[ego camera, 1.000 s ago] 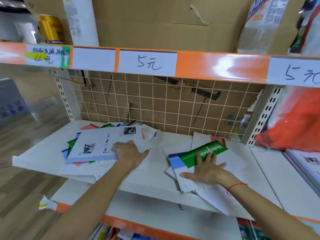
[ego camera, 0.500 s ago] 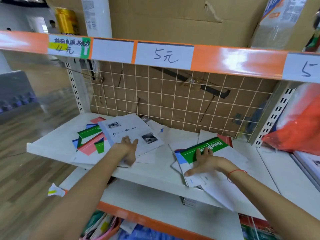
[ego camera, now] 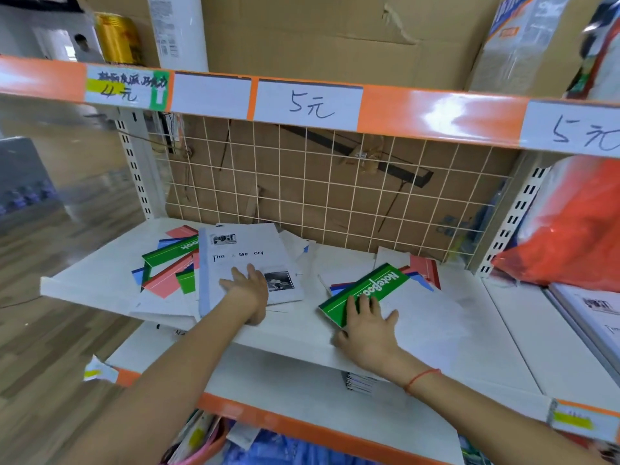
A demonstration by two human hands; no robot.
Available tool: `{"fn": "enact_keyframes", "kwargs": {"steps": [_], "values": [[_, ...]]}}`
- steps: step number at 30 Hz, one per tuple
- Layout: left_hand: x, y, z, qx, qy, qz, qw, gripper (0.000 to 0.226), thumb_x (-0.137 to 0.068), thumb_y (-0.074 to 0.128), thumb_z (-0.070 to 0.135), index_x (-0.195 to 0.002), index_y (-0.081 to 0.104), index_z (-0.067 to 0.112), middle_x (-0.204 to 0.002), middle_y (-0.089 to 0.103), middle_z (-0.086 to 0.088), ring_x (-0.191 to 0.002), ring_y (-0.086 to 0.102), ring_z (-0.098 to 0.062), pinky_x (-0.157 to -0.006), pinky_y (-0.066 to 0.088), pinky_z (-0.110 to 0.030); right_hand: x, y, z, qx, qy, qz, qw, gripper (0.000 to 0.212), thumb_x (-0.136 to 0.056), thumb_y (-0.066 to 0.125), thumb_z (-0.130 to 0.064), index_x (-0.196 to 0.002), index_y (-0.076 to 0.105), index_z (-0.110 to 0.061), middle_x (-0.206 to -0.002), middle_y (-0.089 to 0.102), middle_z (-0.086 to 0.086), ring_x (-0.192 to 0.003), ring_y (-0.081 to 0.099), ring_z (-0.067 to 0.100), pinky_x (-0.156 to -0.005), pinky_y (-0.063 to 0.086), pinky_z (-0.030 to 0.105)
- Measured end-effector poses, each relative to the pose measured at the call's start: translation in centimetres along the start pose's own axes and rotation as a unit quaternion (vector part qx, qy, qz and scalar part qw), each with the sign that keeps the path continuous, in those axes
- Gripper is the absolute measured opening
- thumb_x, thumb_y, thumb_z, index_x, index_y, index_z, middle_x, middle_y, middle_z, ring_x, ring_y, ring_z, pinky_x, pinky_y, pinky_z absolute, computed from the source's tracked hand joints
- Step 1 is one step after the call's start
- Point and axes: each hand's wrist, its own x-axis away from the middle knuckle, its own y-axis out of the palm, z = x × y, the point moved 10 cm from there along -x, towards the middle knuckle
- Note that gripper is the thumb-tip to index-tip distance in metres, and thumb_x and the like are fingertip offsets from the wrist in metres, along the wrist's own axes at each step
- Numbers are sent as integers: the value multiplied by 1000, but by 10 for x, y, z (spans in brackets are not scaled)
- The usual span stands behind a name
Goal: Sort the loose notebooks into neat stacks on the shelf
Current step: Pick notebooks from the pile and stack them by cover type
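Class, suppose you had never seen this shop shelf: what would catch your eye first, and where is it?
Probably the green notebook lying askew under the right hand on the white shelf. Next, the jumbled pile at the shelf's left, beside the white notebook under the left hand. Overhead runs the orange price strip.

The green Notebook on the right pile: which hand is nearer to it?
Right. The right hand rests on the green Notebook; the left hand lies apart, on the white Time Memory notebook.

Two loose notebook piles (ego camera: 174,263) (ego camera: 379,286) left and right on the shelf (ego camera: 84,280), wire grid (ego camera: 335,196) behind.
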Motion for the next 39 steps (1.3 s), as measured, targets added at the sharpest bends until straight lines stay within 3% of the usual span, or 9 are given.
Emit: {"fn": "enact_keyframes", "kwargs": {"steps": [7,10,13,17,24,28,30,35,39], "values": [[4,-7,-6,2,41,21,999,71,-94,38,1,-149,-6,0,-158,-9,-14,-141,2,-49,-107,22,-62,6,-11,-6,69,-33,34,997,48,-93,47,-15,-138,35,-3,-137,43,17,-126,41,31,-97,37,50],[7,-9,-8,-18,45,100,994,72,-90,42,-4,-149,1,3,-155,5,-18,-136,18,-49,-100,32,-58,6,-30,-6,92,-65,111,987,48,-42,88,-16,-85,70,-5,-74,67,14,-65,64,28,-51,46,35],[8,-12,-12,-19,42,157,987,76,-85,52,-3,-148,10,4,-145,25,-18,-122,37,-40,-92,39,-47,6,-36,-1,119,-57,105,986,46,-21,90,-13,-58,64,-8,-51,58,7,-42,55,22,-46,27,23],[10,-9,-12,-31,59,187,980,71,-88,49,1,-149,12,7,-144,29,-16,-122,39,-37,-93,38,-43,10,-38,9,117,-43,162,979,46,-10,87,-8,-44,57,-4,-41,48,12,-35,47,20,-42,32,21],[24,-14,-29,58,109,292,948,62,-92,59,27,-146,34,10,-144,40,-16,-128,42,-34,-100,37,-39,15,-18,68,93,7,77,993,76,-46,88,-37,-106,47,-13,-94,67,12,-82,61,31,-66,52,50],[32,-28,-32,135,136,348,918,81,-38,88,-10,-114,64,-3,-101,66,-28,-85,68,-43,-66,57,-46,29,-24,86,40,-35,98,994,62,-72,73,-6,-130,50,-4,-130,54,22,-115,55,40,-87,45,60],[48,-37,-26,180,149,367,901,82,-43,81,-18,-120,60,-2,-108,65,-28,-92,67,-43,-68,56,-49,36,-33,101,52,-6,96,994,75,-52,84,3,-123,58,-1,-118,62,25,-100,63,41,-72,53,59],[98,-77,-2,340,176,444,810,71,-73,54,-18,-136,52,15,-135,53,-19,-105,61,-41,-73,55,-50,64,-67,132,28,-19,163,986,81,-82,48,12,-151,10,-8,-154,20,19,-140,25,35,-109,26,50],[144,-119,56,360,223,490,762,77,-67,45,-17,-134,53,19,-136,53,-16,-106,62,-37,-66,55,-44,81,-81,182,12,-18,212,977,92,-46,70,20,-133,49,1,-124,57,27,-106,60,44,-74,51,57]]}}
